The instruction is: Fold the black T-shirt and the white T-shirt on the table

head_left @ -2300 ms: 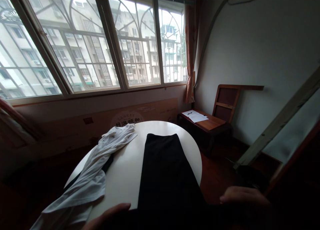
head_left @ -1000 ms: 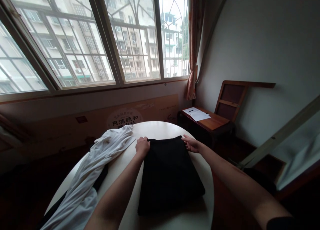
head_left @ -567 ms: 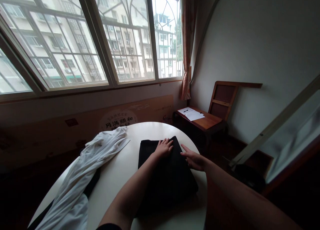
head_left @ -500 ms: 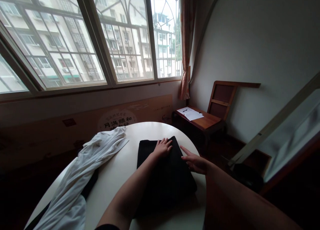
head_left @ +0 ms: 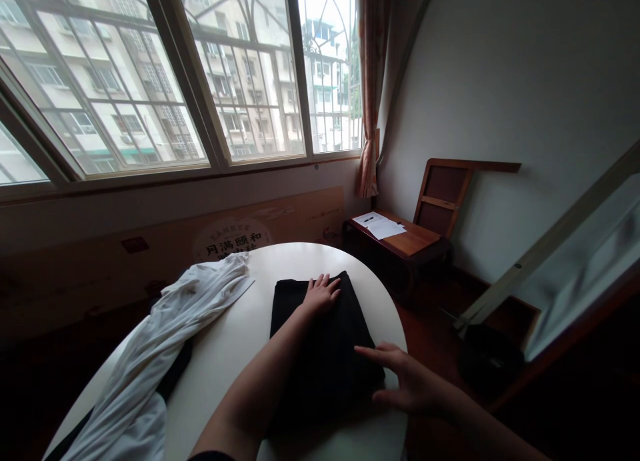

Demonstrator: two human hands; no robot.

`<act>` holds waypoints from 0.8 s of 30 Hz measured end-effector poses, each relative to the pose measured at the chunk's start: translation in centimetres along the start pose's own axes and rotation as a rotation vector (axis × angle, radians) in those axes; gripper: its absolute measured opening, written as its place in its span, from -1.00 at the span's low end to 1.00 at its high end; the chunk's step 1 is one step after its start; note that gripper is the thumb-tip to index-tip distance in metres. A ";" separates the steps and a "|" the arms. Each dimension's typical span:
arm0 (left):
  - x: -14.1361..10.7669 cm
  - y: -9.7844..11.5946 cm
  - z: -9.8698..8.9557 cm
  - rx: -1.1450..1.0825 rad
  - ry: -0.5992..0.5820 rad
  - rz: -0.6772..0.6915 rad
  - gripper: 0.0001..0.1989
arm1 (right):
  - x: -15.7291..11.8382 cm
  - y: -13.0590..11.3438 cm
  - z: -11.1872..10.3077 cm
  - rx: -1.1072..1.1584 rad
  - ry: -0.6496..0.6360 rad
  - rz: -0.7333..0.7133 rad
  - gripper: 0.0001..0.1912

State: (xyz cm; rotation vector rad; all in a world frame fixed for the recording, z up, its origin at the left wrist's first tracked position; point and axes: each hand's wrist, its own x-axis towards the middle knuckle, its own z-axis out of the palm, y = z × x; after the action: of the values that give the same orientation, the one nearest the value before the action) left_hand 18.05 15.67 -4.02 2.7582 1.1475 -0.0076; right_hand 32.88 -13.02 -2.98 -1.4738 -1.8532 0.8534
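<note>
A black folded garment [head_left: 327, 354] lies flat on the round white table [head_left: 225, 354], its exact kind not clear. My left hand [head_left: 320, 294] rests on the far part of it, fingers spread and palm down. At the garment's near right edge is my right hand [head_left: 400, 374], index finger stretched over the cloth and thumb apart; nothing is held in it. To the left, a rumpled white garment [head_left: 175, 321] is draped along the table, with dark cloth [head_left: 175, 371] showing beneath it.
Beyond the table's right side stands a low wooden table [head_left: 420, 241] with papers [head_left: 380, 225] and a pen. A framed panel [head_left: 575, 287] leans at the right. A printed board [head_left: 300, 221] stands under the barred window, beside a tied curtain [head_left: 369, 161].
My right hand has moved toward me along the garment's right edge, its fingers now more spread. My left hand stays on the far part. The view has shifted slightly.
</note>
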 end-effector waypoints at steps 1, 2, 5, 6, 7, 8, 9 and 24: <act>0.0 0.0 0.0 0.000 -0.002 -0.001 -0.41 | -0.4 0.9 0.6 0.012 0.026 -0.023 -0.13; 0.1 0.0 0.0 0.000 -0.002 -0.004 -0.41 | -0.8 1.8 1.2 0.026 0.064 -0.054 -0.16; 0.1 -0.1 0.1 0.003 0.004 -0.011 -0.42 | -1.8 4.4 2.6 0.067 0.198 -0.171 -0.25; 0.1 -0.1 0.1 0.005 0.009 -0.014 -0.42 | -1.9 5.0 2.9 0.081 0.232 -0.203 -0.27; 0.0 0.0 0.1 0.008 0.014 -0.017 -0.42 | -1.9 5.3 3.1 0.093 0.255 -0.219 -0.28; 0.0 0.0 0.1 0.011 0.019 -0.021 -0.42 | -1.9 5.5 3.2 0.100 0.270 -0.216 -0.29; 0.0 0.1 0.0 0.014 0.025 -0.025 -0.42 | -1.7 5.4 3.2 0.102 0.281 -0.197 -0.30; -1.3 5.5 -4.4 0.128 0.024 0.745 -0.73 | 0.1 1.9 2.9 -0.058 0.183 -0.248 -0.14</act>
State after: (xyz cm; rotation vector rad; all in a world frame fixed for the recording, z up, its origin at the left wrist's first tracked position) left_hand 20.77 11.57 1.15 3.1194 0.0688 0.0390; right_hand 31.71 -12.93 -6.19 -1.2753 -1.8855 0.5334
